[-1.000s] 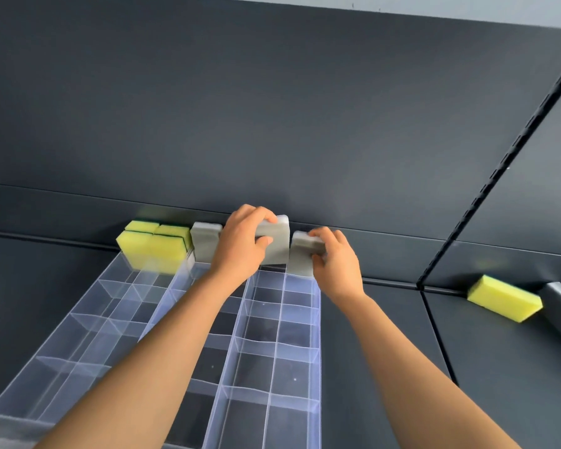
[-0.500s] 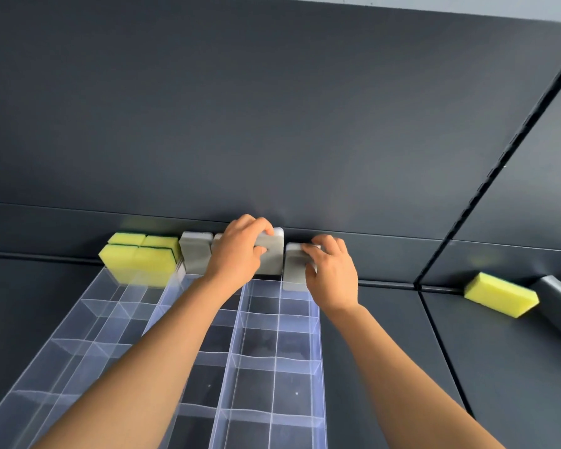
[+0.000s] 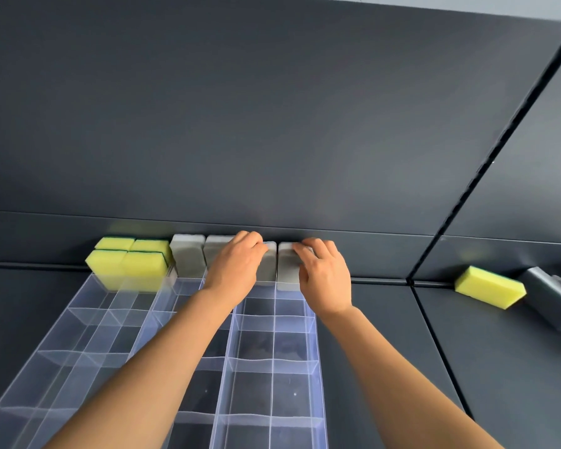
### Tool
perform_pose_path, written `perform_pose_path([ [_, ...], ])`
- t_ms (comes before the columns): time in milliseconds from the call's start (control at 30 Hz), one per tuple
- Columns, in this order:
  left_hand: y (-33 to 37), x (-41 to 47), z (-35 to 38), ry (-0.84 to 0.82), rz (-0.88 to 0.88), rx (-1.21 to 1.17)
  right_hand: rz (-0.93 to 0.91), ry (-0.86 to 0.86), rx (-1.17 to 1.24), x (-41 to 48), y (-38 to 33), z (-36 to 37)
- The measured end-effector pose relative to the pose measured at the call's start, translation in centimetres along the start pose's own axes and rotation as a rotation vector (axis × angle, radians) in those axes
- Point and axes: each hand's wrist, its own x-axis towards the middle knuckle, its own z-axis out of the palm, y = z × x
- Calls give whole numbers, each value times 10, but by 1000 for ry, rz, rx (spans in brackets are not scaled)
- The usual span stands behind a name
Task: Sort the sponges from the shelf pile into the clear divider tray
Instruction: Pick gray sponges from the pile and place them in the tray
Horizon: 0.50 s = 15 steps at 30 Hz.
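The clear divider tray [image 3: 319,367] lies on the dark shelf and runs away from me. Its far row holds several yellow sponges [image 3: 127,260] at the left, then two upright grey sponges [image 3: 187,258]. My left hand [image 3: 237,270] grips a third grey sponge [image 3: 269,264], fingers curled over its top edge. Directly to its right, my right hand [image 3: 324,280] holds a fourth grey sponge [image 3: 286,270], fingers over the top and thumb on its front face. Both sponges stand upright in the far compartments against the back wall.
A loose yellow sponge [image 3: 489,287] lies on the neighbouring shelf panel at the right, beside a dark grey block [image 3: 554,299]. A black vertical rail [image 3: 486,163] divides the two back panels. The nearer tray compartments hold nothing.
Both hands have lowered their grey sponges into the tray's far row, side by side and upright. The camera has tilted slightly, shifting the view.
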Motion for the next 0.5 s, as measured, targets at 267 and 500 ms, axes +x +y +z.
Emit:
perform_pose_path([
  [267,5,-5,-3,14,-22,1,32,-130,-70,-11,-10,-8],
  [500,28,-14,-7,88,78,97,117,-204,-169,-37,-1,-30],
])
